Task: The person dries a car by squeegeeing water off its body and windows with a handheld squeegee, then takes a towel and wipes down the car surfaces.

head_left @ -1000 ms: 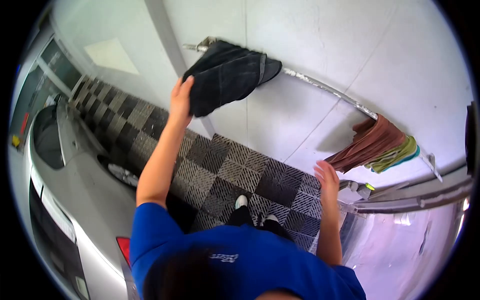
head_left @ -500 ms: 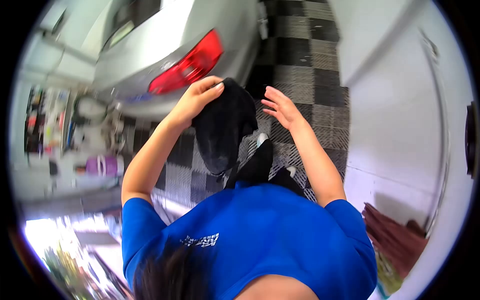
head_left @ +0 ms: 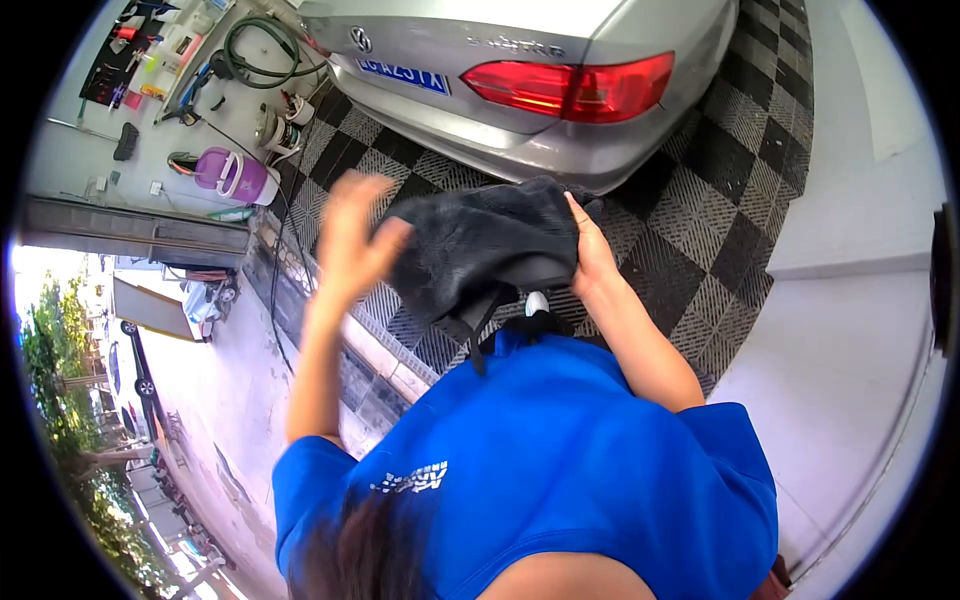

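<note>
A dark, soft, fuzzy black cloth (head_left: 480,240) hangs in front of my body, with a thin strap dangling at its lower edge. My right hand (head_left: 592,250) grips the cloth's right end, thumb on the near side and the other fingers hidden behind it. Off the cloth's left end, my left hand (head_left: 352,235) is raised with fingers apart, smeared by motion and holding nothing I can see. What lies under or inside the folds is hidden.
A silver car (head_left: 440,110) with a red tail light (head_left: 570,88) stands just ahead. Checkered floor tiles (head_left: 740,200) run beneath it. On the left are a purple bucket (head_left: 235,177), a coiled green hose (head_left: 262,52) and a black hose on the ground. A white wall (head_left: 850,330) borders the right.
My left hand has let go of the cloth and moved left, while my right hand has taken hold of it. The cloth is spread wider, and the view has turned toward the car's rear.
</note>
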